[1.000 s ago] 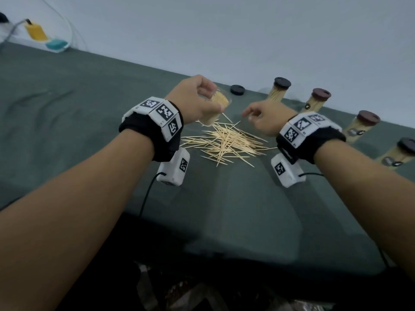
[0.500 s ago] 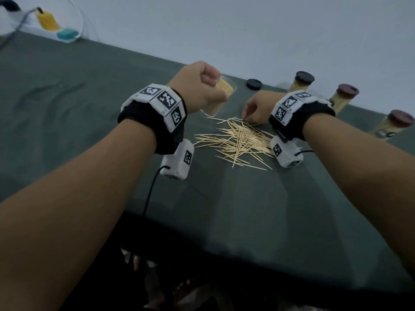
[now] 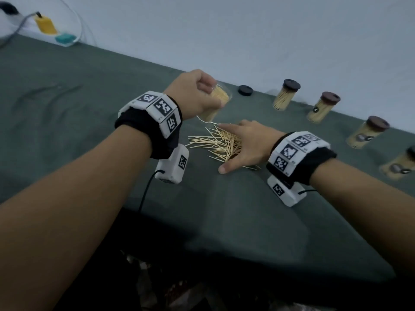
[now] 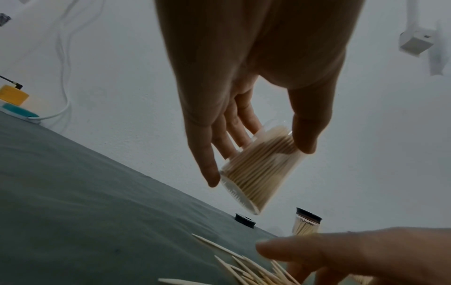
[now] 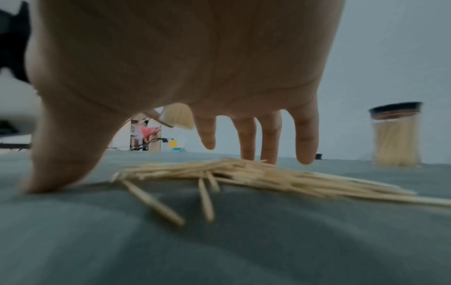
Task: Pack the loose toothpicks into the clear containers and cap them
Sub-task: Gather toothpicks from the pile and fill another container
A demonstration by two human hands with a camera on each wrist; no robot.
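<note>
Two hands share the job: my left hand (image 3: 197, 95) grips the tilted open container (image 3: 214, 106) for loading, while my right hand (image 3: 248, 144), fingers spread, corrals loose toothpicks (image 3: 215, 143) on the surface (image 3: 89, 122).

Five toothpick containers (image 3: 284, 97), four capped; one loose cap (image 3: 245, 90).

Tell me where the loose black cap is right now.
In the head view the loose black cap lies on the green cloth near the wall, between the held container and the nearest capped container.
</note>
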